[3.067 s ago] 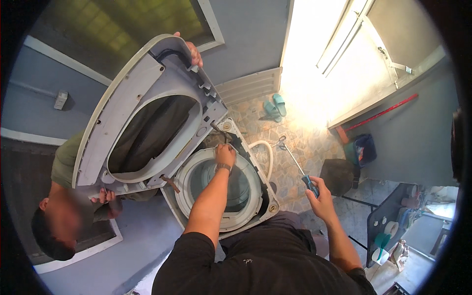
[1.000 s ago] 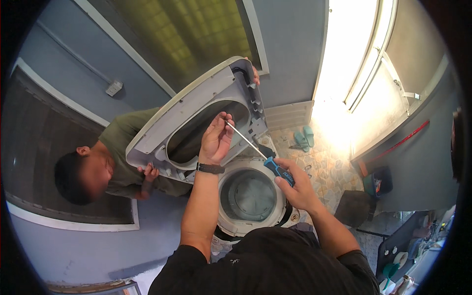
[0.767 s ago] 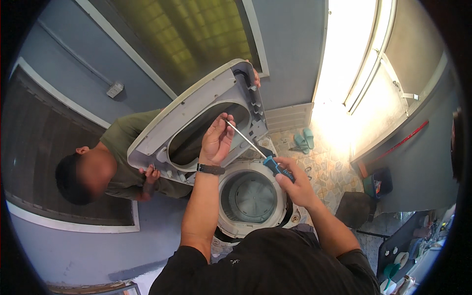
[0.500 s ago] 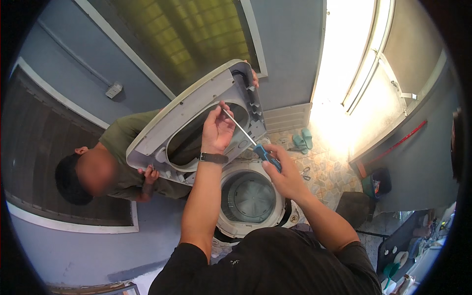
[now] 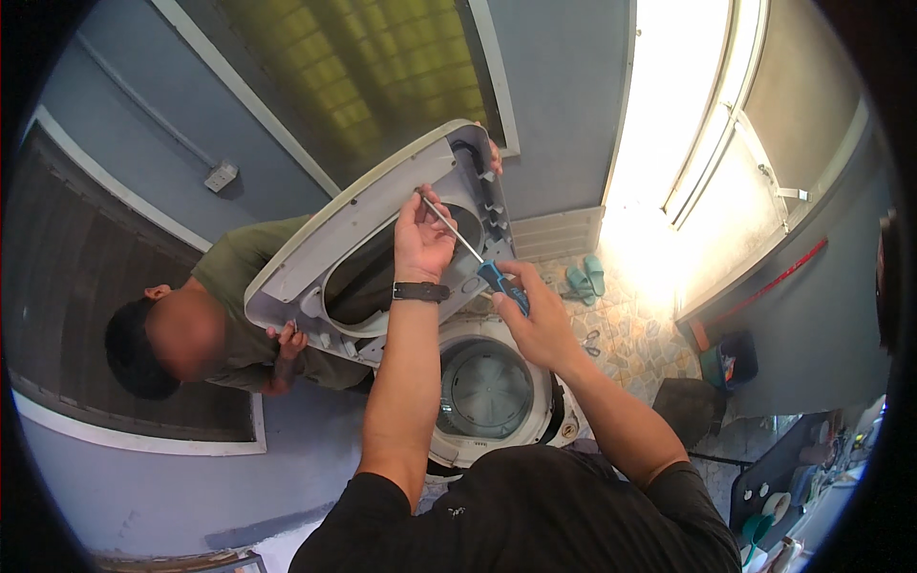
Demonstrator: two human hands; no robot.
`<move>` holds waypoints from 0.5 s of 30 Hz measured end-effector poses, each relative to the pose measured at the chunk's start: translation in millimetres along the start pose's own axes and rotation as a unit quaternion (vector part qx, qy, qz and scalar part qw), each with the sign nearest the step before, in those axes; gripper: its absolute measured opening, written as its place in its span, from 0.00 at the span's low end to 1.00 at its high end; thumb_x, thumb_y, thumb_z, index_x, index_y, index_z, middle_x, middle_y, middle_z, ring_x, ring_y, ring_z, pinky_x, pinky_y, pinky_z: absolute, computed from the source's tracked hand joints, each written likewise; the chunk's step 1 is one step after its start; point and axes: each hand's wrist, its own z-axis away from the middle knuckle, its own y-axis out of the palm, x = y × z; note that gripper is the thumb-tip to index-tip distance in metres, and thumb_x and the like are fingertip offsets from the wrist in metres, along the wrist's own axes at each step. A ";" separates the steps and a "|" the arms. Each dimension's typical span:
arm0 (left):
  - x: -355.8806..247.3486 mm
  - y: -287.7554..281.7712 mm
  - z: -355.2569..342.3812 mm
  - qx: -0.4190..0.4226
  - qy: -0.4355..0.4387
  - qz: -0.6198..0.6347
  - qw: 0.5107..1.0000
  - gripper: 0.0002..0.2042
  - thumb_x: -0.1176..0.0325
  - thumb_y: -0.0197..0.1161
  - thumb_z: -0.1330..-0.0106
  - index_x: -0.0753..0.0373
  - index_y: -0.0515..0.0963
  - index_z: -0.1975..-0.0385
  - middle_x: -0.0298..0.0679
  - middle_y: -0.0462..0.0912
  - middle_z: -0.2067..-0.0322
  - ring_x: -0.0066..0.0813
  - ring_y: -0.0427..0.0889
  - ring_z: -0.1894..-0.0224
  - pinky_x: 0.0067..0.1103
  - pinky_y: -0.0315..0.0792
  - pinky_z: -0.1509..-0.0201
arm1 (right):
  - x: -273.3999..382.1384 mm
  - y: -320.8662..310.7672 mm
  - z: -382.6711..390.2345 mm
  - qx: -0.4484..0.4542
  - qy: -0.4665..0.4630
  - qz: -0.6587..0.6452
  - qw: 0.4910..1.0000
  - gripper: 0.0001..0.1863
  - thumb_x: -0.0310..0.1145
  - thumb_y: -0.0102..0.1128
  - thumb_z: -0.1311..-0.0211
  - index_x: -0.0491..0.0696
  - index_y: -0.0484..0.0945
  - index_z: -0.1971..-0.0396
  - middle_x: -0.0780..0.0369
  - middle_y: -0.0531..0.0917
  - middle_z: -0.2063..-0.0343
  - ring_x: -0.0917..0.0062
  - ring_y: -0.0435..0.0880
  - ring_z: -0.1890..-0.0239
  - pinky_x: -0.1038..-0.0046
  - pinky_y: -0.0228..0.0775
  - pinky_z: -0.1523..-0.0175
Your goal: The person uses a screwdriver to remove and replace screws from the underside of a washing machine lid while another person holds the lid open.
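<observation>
A grey washing-machine top cover (image 5: 315, 267) is tilted up over the open white washer tub (image 5: 492, 387). My left hand (image 5: 422, 239) presses against the underside of the cover and steadies the metal shaft of a screwdriver (image 5: 458, 237) near its tip. My right hand (image 5: 535, 320) grips the screwdriver's blue handle, with the tip set high against the cover. Another person in a green shirt (image 5: 234, 286) crouches at the left, holding the cover with one hand (image 5: 284, 339) on its lower edge and one hand (image 5: 495, 158) on its top edge.
A window with a yellowish pane (image 5: 363, 76) is on the blue wall behind. A pair of green slippers (image 5: 583, 277) lies on the tiled floor, pliers (image 5: 592, 342) nearby. A dark bin (image 5: 690, 406) and cluttered shelf (image 5: 802, 477) stand at right.
My right hand came in from the right with the screwdriver and raised its tip to the cover's underside. My left hand moved up from the tub rim to steady the shaft. The cover stays tilted up.
</observation>
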 end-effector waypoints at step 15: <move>5.6 2.7 0.7 -0.049 0.046 -0.036 0.997 0.11 0.64 0.58 0.22 0.62 0.83 0.51 0.35 0.87 0.60 0.27 0.83 0.64 0.18 0.72 0.66 | 12.0 -8.4 -18.0 -0.037 -0.103 0.145 0.983 0.21 0.35 0.59 0.29 0.44 0.73 0.40 0.45 0.82 0.56 0.54 0.84 0.51 0.58 0.74 0.48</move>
